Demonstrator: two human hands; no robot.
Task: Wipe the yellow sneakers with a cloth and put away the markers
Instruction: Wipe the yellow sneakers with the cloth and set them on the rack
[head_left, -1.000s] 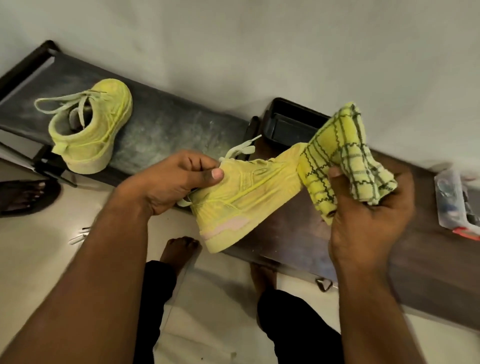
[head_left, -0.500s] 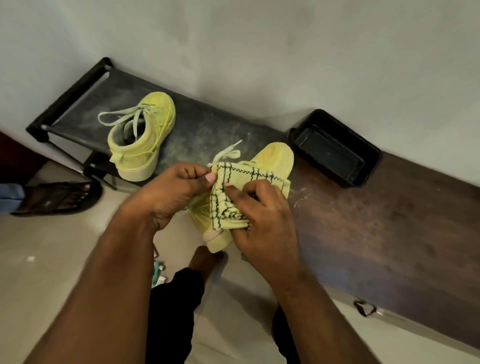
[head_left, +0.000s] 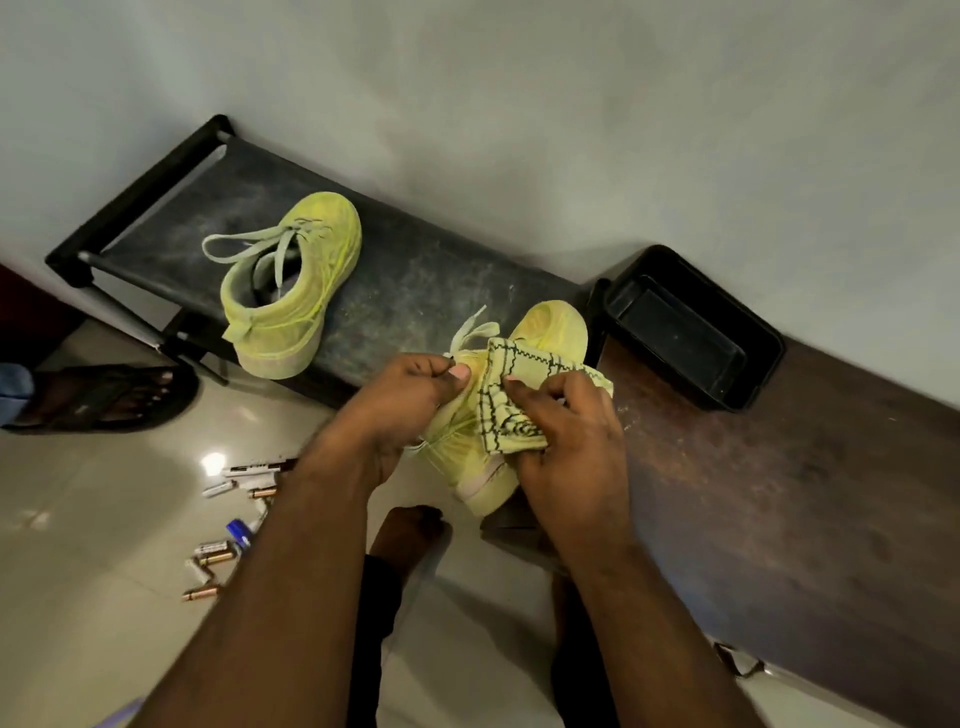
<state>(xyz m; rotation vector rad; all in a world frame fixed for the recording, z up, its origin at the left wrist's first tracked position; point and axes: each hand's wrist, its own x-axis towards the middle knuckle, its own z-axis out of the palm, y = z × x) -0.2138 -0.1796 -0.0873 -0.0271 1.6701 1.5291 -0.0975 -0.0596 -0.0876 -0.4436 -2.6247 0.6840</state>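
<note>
Head view, left hand: grips the collar of the held sneaker, thumb pressed on the upper near the loose lace.
Head view, right hand: fingers curled round the checked cloth, pressing it against the side of the held sneaker.
Held sneaker, place: between both hands, toe pointing away from them, heel sole toward the body, at the near edge where the dark rack meets the brown worktop.
Second sneaker: on the rack, well beyond and to the outer side of the left hand, laces untied, apparently not yet in work.
Markers: scattered on the floor below the left forearm, partly hidden by it; exact count not possible to tell.
Black tray: on the worktop, beyond the right hand, apart from it.
Risk one: held sneaker probably able to twist or slip out, because held mostly at the collar while the cloth pushes sideways.
Risk two: loose lace may catch under the cloth and drag.
Risk three: markers close to the bare foot; a step could roll or scatter them.
Look of the sneakers: pale yellow, dull grey haze on the fabric, thick light sole.
</note>
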